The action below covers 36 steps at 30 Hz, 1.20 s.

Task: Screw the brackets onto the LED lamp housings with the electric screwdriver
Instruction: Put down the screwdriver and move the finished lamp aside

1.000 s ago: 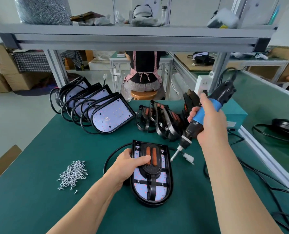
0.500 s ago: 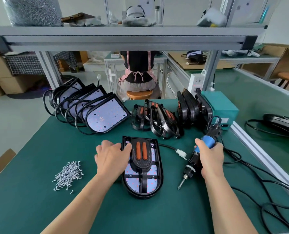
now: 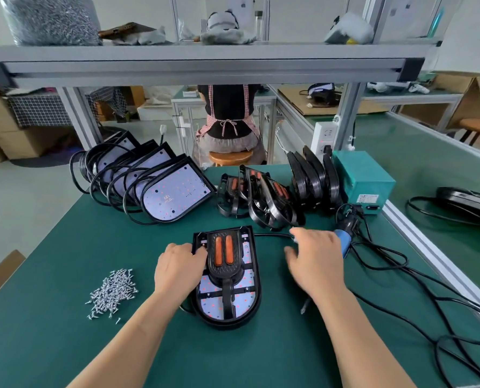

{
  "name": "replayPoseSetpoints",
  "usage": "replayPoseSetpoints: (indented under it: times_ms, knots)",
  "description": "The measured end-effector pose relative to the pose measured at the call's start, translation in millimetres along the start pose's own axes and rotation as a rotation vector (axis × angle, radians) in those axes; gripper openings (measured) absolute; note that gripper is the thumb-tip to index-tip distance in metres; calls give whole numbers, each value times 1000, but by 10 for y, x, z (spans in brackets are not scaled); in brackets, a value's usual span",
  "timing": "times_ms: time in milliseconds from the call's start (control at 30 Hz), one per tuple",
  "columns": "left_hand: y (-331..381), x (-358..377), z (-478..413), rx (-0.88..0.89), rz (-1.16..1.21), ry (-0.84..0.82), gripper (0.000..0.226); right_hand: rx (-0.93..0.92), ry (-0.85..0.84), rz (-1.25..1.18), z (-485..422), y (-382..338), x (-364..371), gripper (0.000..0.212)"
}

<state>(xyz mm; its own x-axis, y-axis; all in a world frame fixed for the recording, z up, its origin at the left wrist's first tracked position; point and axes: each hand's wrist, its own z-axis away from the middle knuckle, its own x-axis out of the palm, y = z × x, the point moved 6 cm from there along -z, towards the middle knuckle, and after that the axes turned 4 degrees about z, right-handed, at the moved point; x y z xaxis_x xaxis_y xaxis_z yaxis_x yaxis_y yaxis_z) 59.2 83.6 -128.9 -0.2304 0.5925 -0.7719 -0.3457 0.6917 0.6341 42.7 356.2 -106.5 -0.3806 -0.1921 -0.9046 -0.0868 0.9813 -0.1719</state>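
Left hand (image 3: 180,268) resting loosely on the lamp housing (image 3: 245,299) at near centre, right hand (image 3: 315,264) spread empty over the electric screwdriver (image 3: 343,242) beside it, I feared any unfastened bracket (image 3: 223,254) sliding off its holes.

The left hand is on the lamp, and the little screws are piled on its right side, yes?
No: the screws are piled left of the lamp, as the head view shows. The left hand is on the lamp.

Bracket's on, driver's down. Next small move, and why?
Probably fetch a screw from the screw pile with the open right hand: the electric screwdriver lies on the mat, and the left hand steadies the bracket on the lamp housing.
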Motion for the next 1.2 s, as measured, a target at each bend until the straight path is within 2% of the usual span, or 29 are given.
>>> replayPoseSetpoints:
  times_ms: [100,167,200,333,433,533,633,733,900,1033,1200]
  knots:
    - [-44,-5,0,-47,72,63,43,-73,-189,195,10,-175,124,27]
    - [-61,1,19,-89,141,109,42,-82,-235,132,35,-258,138,16]
    - [-65,4,33,-108,177,129,41,-63,-256,20,56,-299,154,13]
    - [-71,9,78,-160,334,215,37,172,-449,-677,135,-447,252,48]
    - [-25,72,209,-145,721,183,39,352,-609,-1059,230,-564,340,45]
    - [53,216,385,-85,1163,8,32,521,-668,-1313,293,-584,462,32]
    - [97,286,403,23,1146,-98,37,558,-551,-1421,306,-548,468,28]
    - [66,275,337,67,1056,-49,25,481,-385,-1400,255,-468,335,30]
    - [64,314,319,128,1094,-68,25,420,-181,-1371,122,-211,16,35]
    - [66,347,330,179,1050,-79,36,506,41,-1463,27,200,-263,33]
    - [55,389,339,224,980,-103,29,671,350,-1515,-55,931,-506,35]
